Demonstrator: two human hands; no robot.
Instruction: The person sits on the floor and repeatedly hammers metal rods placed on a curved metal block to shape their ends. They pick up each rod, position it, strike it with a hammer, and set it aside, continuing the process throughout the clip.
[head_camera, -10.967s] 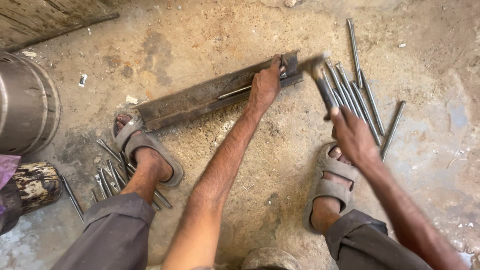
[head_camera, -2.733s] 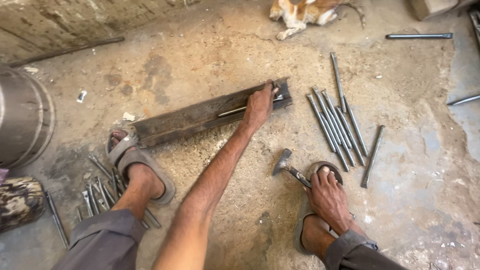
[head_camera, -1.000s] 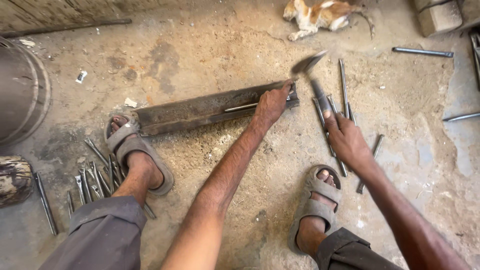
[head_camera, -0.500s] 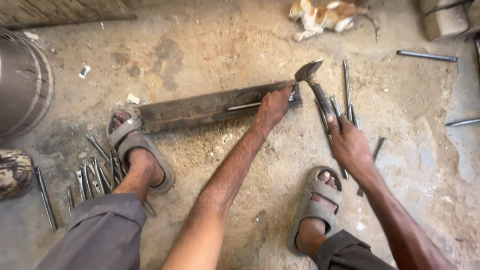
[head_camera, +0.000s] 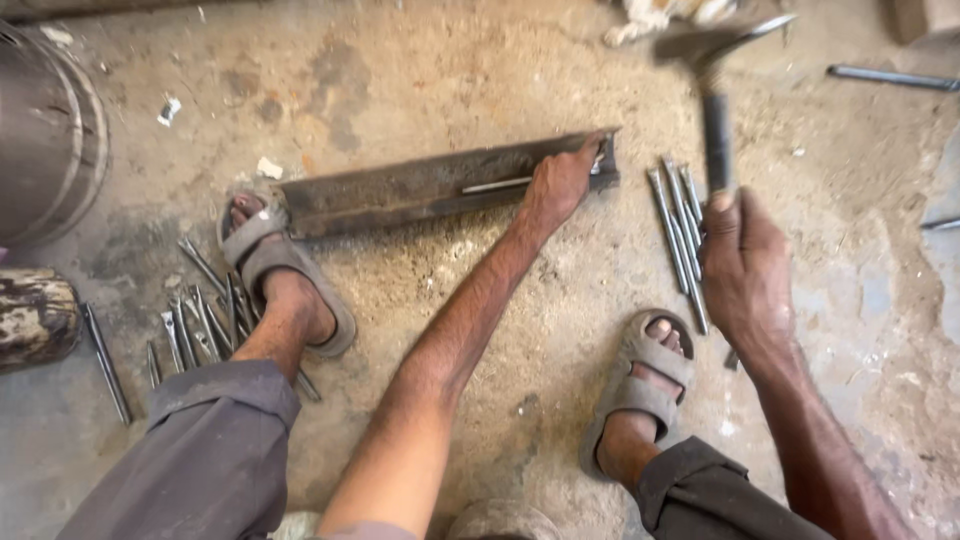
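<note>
While both hands are busy, the scene reads as follows.

Iron bar: a long, dark, rusty angle bar (head_camera: 420, 188) lies on the dusty concrete floor (head_camera: 420, 70), tilted slightly up to the right, one end against the left sandal (head_camera: 270, 262).
Rod on bar: one thin pale steel rod (head_camera: 497, 184) lies along the bar's upper face, its right end under the left hand.
Left hand: the left hand (head_camera: 560, 182) presses down on the bar's right end, fingers curled over the rod and pinning it.
Right hand: the right hand (head_camera: 740, 262) is closed around the dark handle of a hammer (head_camera: 712, 70), well above and to the right of the bar.
Hammer: one, raised (head blurred by motion, so its shape is hard to make out).
Loose rods, right: about five straight rods (head_camera: 680, 232) lie side by side just right of the bar; their lower ends run behind the right hand.
Loose rods, left: a scattered pile of short rods (head_camera: 195, 325), too tangled to count exactly.
Feet: two, each in a grey sandal; the right sandal (head_camera: 640, 385) sits below the straight rods.
Cut off: a metal drum (head_camera: 45, 140) and a wooden log (head_camera: 35, 318) at the left edge, another rod (head_camera: 890, 77) at top right.
</note>
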